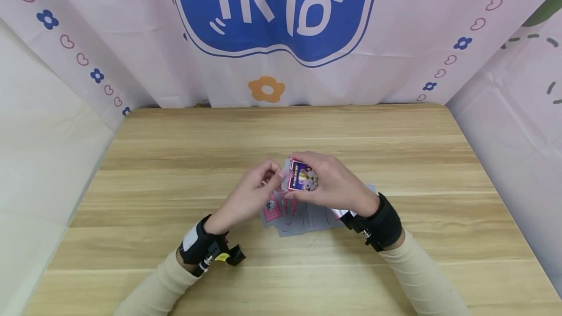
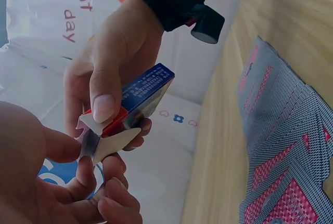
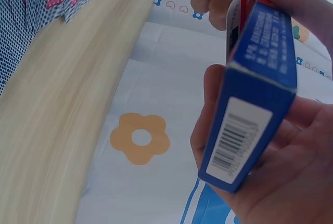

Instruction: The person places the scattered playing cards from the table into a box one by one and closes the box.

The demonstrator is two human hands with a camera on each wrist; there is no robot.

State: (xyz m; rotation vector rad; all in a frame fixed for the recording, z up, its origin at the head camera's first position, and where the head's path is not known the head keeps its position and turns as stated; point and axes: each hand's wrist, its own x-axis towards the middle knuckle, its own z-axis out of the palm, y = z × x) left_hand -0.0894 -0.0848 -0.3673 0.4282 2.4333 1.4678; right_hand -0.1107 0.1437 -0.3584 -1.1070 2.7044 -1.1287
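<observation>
My right hand point(image 1: 327, 182) grips a blue and red card box point(image 1: 302, 177) above the middle of the wooden table point(image 1: 175, 160). In the left wrist view its thumb presses the side of the box point(image 2: 148, 91), whose white end flap point(image 2: 112, 143) stands open. My left hand point(image 1: 273, 175) meets the box at that end, and its fingers point(image 2: 78, 177) pinch the flap. The right wrist view shows the box point(image 3: 255, 94) from its barcode end, lying in my right palm. Under both hands lies a spread of face-down playing cards point(image 1: 303, 217) with red and blue backs.
The cards point(image 2: 281, 146) fan over the table near my wrists. A pink cloth with a blue emblem point(image 1: 272, 9) hangs behind the table's far edge. White and pink sheets close both sides. Bare wood stretches left, right and beyond the hands.
</observation>
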